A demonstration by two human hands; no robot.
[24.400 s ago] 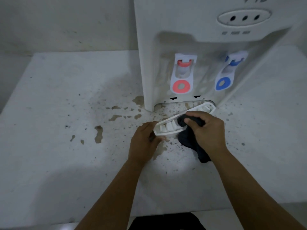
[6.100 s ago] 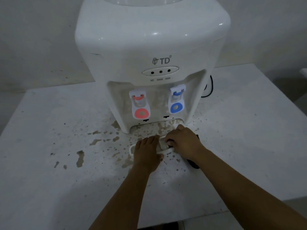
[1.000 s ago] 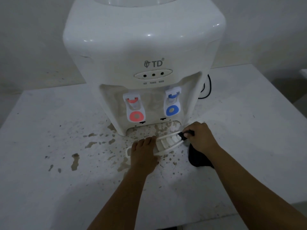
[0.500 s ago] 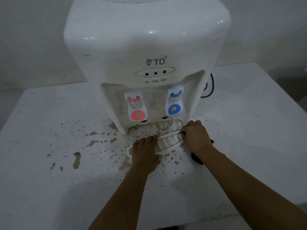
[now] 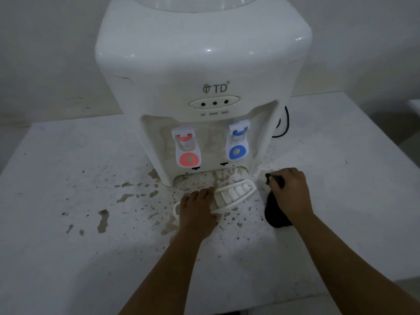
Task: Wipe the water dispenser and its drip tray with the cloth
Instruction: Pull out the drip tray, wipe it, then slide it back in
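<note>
Step now: this looks like the tray-wiping part, in a short gap between wipes.
Drip tray (image 5: 236, 194): white, out of its slot, lying on the counter (image 5: 68, 246) just in front of the water dispenser (image 5: 204, 64), tipped at a slant.
Left hand (image 5: 198, 213): lies on the near end of the tray with fingers straight and close together, pressing it down so it stays put.
Right hand (image 5: 289, 192): fingers curled round the dark cloth (image 5: 273, 213), to the right of the tray and not touching it. Part of the cloth hangs down onto the counter.
Dispenser front: the red tap (image 5: 186, 149) and blue tap (image 5: 238, 142) sit above the empty tray slot, and brown marks show in that slot.
Counter: many brown spots and splashes around the tray.
Next move, my guess: bring the cloth back over the tray slats and rub, while the left hand holds the tray.
After that: the dispenser body looks like it needs wiping too.
Watch out: the tray could slide or flip if the hold is weak.
</note>
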